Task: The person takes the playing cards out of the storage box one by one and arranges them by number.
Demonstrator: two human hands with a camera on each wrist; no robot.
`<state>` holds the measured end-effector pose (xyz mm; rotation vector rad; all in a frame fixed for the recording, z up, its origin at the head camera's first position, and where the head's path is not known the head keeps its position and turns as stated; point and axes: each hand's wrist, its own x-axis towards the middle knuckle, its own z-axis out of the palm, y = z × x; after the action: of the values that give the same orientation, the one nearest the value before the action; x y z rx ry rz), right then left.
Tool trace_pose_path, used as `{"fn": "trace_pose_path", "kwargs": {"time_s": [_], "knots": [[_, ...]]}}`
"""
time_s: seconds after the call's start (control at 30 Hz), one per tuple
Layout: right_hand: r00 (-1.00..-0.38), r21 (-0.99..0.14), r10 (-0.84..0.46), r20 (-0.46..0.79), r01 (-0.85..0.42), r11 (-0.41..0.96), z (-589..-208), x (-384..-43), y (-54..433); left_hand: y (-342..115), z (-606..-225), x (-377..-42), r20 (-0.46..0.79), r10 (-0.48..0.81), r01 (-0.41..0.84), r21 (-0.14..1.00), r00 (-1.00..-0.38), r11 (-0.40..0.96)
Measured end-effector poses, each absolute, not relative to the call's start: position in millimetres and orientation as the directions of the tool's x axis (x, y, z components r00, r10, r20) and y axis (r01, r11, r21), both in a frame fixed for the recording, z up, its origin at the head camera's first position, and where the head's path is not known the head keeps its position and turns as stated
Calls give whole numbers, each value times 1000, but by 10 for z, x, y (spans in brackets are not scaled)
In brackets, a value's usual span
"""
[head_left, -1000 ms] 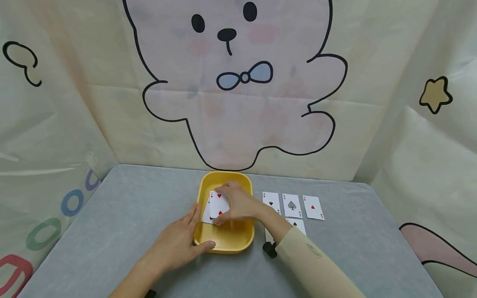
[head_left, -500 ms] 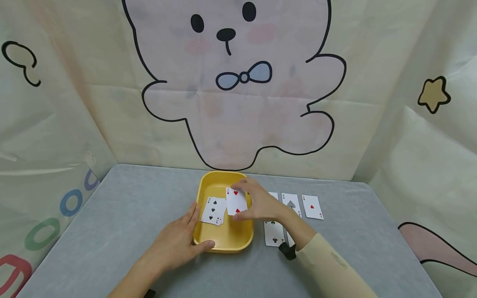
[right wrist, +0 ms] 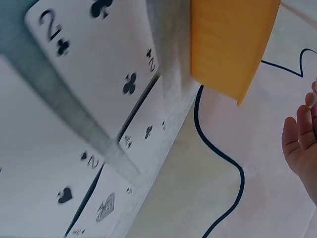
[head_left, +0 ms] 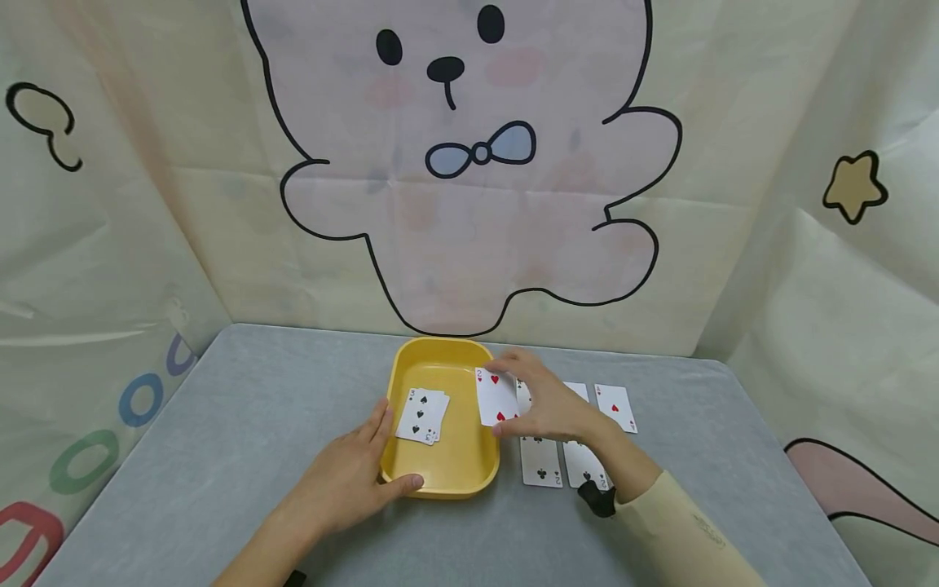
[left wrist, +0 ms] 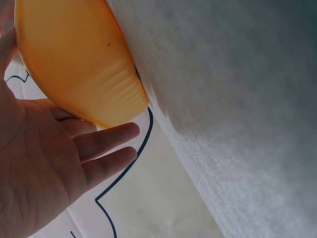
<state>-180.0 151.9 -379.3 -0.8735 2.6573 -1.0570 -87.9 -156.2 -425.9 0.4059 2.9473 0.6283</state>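
My right hand point(head_left: 543, 399) pinches a two of hearts card point(head_left: 495, 398) by its upper and lower edges, over the right rim of the yellow tray point(head_left: 455, 473). In the right wrist view, only part of the right hand point(right wrist: 302, 141) shows at the right edge. My left hand point(head_left: 352, 473) rests against the tray's left side, with its thumb at the near rim. The left wrist view shows the left hand's extended fingers point(left wrist: 106, 144) along the tray's outer wall point(left wrist: 89, 59). Inside the tray, a three of spades point(head_left: 418, 416) lies over another card, mostly hidden.
Right of the tray, the upper row has an ace of hearts point(head_left: 614, 405) and two cards partly covered by my right hand. Below them lie a two of clubs point(head_left: 540, 462) and a two of spades point(head_left: 583, 463). A printed cloth backdrop point(head_left: 469, 244) rises behind the table.
My right hand has lifted the two of hearts off the cards in the tray and carried it right to the tray's right rim, uncovering the three of spades. The left hand stays put.
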Motion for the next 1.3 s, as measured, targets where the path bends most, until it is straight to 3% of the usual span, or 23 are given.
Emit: {"fn": "trace_pose_path", "kwargs": {"time_s": [1.3], "knots": [[-860,-526,-490,146,-487,697,-4124,-1543,3028,-1557,-4264,-868,-31,283,247,406,-959,880]]}}
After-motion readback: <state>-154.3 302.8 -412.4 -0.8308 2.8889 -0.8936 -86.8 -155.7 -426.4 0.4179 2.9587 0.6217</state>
